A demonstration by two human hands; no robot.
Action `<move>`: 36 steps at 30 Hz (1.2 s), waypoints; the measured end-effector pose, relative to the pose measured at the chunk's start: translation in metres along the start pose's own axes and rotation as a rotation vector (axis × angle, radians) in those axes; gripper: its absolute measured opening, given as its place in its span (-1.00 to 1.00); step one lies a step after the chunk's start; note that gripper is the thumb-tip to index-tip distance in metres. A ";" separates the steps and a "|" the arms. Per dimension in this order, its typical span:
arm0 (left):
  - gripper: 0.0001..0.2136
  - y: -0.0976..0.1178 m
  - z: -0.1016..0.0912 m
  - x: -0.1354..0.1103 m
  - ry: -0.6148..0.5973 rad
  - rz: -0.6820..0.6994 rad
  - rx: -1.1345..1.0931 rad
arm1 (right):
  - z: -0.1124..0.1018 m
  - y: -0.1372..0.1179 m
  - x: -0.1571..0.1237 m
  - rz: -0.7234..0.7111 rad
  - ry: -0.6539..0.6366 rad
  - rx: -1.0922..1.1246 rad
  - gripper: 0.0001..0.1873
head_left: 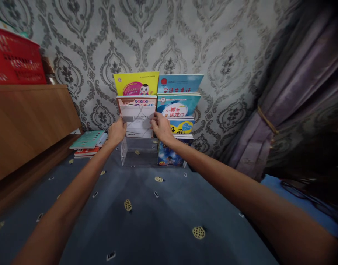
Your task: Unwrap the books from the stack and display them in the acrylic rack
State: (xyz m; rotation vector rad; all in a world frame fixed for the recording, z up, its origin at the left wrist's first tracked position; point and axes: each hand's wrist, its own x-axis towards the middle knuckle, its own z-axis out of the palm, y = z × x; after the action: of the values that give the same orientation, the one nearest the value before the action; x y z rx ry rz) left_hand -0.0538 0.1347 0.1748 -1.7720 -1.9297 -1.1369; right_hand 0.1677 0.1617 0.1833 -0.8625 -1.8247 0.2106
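White-and-grey booklet [138, 129] stood face-out between a person's left grip [117, 129] and right grip [162, 128], at the left half of a clear acrylic book rack [138, 162], its cover just in front of a brown-bordered book [130, 101] and above the rack's lowest see-through front tier. Its top edge ran level across the rack; which way its long axis lay could not be told, since the view foreshortened the cover. Neither hand was clearly nearer: the left touched the booklet's side by the rack's outer flank, while the right met the opposite side, toward the rack's middle. Both were closed on it, fingers [157, 116] pinched at the side edges; whether the lower edge rested on the rack could not be seen.

At the rack's top left rose a yellow book [130, 80]. Down the rack's right column came a blue "安徒生童话" book [181, 81], a "小鲤鱼跳龙门" book [177, 106], a yellow-and-blue book [181, 125] and, lowest, a dark-blue starry book [170, 152]. Under the rack spread a blue pineapple-print cloth [154, 221]. Left of the rack lay a small stack of books [87, 140], near a wooden cabinet [33, 125] bearing a red plastic basket [16, 55]; to the rack's right hung a purple curtain [254, 151], and behind the rack, damask-patterned wallpaper [226, 55].
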 end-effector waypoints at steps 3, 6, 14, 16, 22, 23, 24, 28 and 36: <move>-0.80 0.000 -0.001 -0.001 0.003 0.001 -0.010 | 0.001 0.000 -0.001 0.000 0.004 -0.007 -0.51; -0.79 0.001 -0.002 -0.002 -0.010 -0.013 -0.008 | 0.002 -0.001 -0.002 -0.005 0.004 0.007 -0.49; -0.78 0.002 0.001 0.000 0.029 -0.013 -0.051 | 0.002 -0.004 -0.004 0.019 -0.004 0.004 -0.46; -0.79 0.004 -0.001 0.000 0.021 -0.029 -0.037 | 0.002 -0.005 -0.006 0.017 -0.007 0.017 -0.46; -0.76 0.010 -0.010 -0.002 -0.052 -0.044 0.105 | 0.001 -0.008 -0.010 0.033 -0.024 0.058 -0.43; -0.75 0.011 -0.011 -0.003 -0.063 -0.050 0.123 | 0.001 -0.009 -0.010 0.038 -0.029 0.062 -0.43; -0.75 0.011 -0.012 -0.003 -0.069 -0.055 0.135 | 0.001 -0.009 -0.011 0.045 -0.034 0.066 -0.43; -0.74 0.012 -0.014 -0.004 -0.079 -0.056 0.151 | 0.000 -0.013 -0.015 0.067 -0.049 0.088 -0.42; -0.73 0.010 -0.017 -0.019 -0.145 -0.047 0.170 | -0.004 -0.017 -0.029 0.103 -0.061 0.221 -0.41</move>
State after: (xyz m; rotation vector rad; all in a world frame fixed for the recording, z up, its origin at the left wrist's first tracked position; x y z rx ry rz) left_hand -0.0457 0.1083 0.1765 -1.7696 -2.0923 -0.8507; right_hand 0.1690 0.1298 0.1726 -0.8006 -1.7756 0.4995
